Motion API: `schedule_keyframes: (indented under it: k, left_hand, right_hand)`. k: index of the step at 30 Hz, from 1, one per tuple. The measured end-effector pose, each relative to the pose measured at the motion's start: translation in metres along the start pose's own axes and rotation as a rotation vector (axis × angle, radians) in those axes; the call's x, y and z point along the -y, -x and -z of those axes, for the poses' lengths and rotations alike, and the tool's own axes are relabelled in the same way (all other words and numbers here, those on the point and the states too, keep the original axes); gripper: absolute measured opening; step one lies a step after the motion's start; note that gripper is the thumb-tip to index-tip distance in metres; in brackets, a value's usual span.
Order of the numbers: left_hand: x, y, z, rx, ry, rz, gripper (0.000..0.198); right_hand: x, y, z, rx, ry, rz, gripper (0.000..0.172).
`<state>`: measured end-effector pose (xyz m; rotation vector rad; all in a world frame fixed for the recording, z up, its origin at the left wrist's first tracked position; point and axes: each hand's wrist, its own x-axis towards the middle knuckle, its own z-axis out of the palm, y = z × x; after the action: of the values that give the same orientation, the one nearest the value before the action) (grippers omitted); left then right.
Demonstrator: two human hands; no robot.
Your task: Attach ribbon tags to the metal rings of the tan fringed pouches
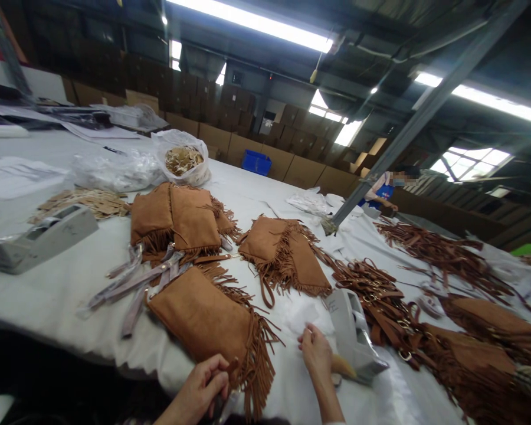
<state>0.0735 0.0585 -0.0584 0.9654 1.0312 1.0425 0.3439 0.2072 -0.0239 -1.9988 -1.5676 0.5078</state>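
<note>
A tan suede bag (pixel 203 313) with long fringe lies flat at the table's front edge. My left hand (pixel 203 386) is closed at its lower corner, fingers curled around a short brown strap (pixel 233 367); a plastic-wrapped piece hangs just below. To the right, my right hand (pixel 316 348) pinches at the edge of some thin white sheets (pixel 298 313) lying on the white table. Close beside that hand stands a grey tape dispenser (pixel 349 330). Wrapped straps (pixel 146 277) extend from the bag's upper left side.
More fringed bags (pixel 174 218) lie behind, with another group (pixel 283 248) to their right. Brown straps with rings (pixel 371 289) and further bags (pixel 478 354) cover the right side. A second dispenser (pixel 44 236) sits left. A metal post (pixel 358 192) rises beyond; a co-worker (pixel 380 192) is farther back.
</note>
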Motion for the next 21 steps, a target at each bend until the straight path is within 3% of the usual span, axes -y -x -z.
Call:
schedule_keyframes:
  k: [8,13,18,21]
  left_hand:
    - [0.003,0.000,0.001,0.015,0.006,-0.007,0.040]
    - [0.002,0.000,0.000,0.015,0.016,-0.015,0.038]
    - [0.000,-0.002,0.000,-0.008,0.050,-0.002,0.044]
    - [-0.007,-0.003,0.003,0.010,0.098,0.010,0.045]
  right_hand:
    - [0.004,0.005,0.004,-0.060,-0.060,-0.020,0.033]
    - [0.006,0.004,0.009,-0.086,-0.217,-0.066,0.035]
    - [0.017,0.018,0.004,0.020,-0.499,-0.131,0.051]
    - [0.033,0.044,-0.004,0.184,-0.728,-0.172,0.049]
